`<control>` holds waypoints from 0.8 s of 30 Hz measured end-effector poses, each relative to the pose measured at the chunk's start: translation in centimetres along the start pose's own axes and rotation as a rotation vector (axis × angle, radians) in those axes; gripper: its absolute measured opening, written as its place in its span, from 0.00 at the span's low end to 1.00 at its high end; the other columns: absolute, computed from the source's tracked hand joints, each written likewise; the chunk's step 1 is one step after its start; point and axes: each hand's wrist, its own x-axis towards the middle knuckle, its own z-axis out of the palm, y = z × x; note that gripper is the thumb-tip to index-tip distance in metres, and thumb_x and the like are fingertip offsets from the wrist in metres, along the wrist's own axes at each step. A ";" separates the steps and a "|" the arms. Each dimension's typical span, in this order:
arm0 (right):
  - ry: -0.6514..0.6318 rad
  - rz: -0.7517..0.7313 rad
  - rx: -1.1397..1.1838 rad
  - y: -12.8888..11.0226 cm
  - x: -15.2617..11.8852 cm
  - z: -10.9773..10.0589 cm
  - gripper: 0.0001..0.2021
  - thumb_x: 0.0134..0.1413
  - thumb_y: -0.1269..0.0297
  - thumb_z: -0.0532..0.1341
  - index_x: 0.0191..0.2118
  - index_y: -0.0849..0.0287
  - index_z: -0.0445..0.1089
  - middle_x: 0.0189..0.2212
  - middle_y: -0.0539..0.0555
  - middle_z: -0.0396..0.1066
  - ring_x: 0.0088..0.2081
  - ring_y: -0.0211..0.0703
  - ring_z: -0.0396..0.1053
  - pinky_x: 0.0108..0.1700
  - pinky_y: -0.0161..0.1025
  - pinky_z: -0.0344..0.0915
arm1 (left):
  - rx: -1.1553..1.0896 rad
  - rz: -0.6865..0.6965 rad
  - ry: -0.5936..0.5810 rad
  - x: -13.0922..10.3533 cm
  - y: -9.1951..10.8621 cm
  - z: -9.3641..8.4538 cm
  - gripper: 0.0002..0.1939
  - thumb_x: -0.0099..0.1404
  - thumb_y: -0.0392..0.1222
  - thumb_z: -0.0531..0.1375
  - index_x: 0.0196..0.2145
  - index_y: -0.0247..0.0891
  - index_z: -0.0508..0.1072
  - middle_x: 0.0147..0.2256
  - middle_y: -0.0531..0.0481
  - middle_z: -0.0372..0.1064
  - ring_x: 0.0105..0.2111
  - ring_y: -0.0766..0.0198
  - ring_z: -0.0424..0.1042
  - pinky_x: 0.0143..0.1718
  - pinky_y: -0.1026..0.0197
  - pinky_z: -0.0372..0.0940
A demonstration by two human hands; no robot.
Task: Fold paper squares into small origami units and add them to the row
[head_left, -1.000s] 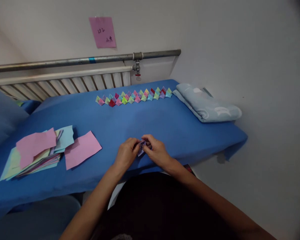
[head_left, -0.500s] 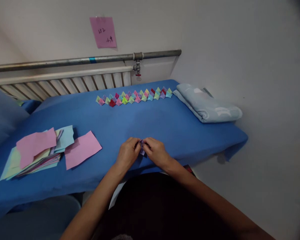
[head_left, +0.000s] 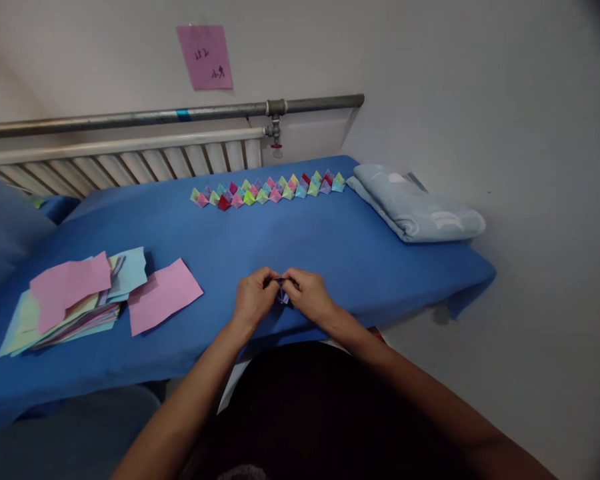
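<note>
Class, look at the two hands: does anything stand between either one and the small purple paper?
Nothing visible does: the left hand and right hand both pinch the purple paper. The nearest pink sheet lies off to the left; the row of folded papers lies beyond the hands.

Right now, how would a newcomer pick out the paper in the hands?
Find the near edge of the blue cloth. There the left hand and right hand pinch a small purple folded paper. Unlike the colourful folded pieces farther back, it is held, not lined up.
</note>
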 end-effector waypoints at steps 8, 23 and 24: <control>-0.027 0.025 -0.023 1.0 4.2 0.2 0.09 0.54 0.69 0.55 0.25 0.57 0.65 0.20 0.46 0.65 0.24 0.35 0.61 0.29 0.33 0.54 | 0.013 -0.075 -0.033 4.9 -0.7 -0.1 0.05 0.59 0.35 0.58 0.28 0.37 0.74 0.23 0.54 0.72 0.25 0.67 0.69 0.29 0.65 0.60; -0.134 0.015 -0.129 6.0 17.0 0.2 0.05 0.51 0.71 0.58 0.26 0.58 0.69 0.26 0.49 0.69 0.28 0.36 0.63 0.32 0.34 0.57 | 0.044 -0.012 -0.016 16.8 -4.1 0.9 0.03 0.60 0.35 0.60 0.31 0.37 0.75 0.29 0.51 0.73 0.29 0.65 0.71 0.34 0.63 0.63; -0.145 0.019 -0.114 6.5 17.1 0.1 0.04 0.52 0.70 0.58 0.29 0.58 0.70 0.28 0.50 0.70 0.28 0.36 0.64 0.32 0.34 0.58 | 0.041 -0.012 -0.017 16.9 -4.5 0.8 0.04 0.59 0.35 0.60 0.34 0.37 0.75 0.32 0.50 0.74 0.31 0.64 0.72 0.36 0.62 0.64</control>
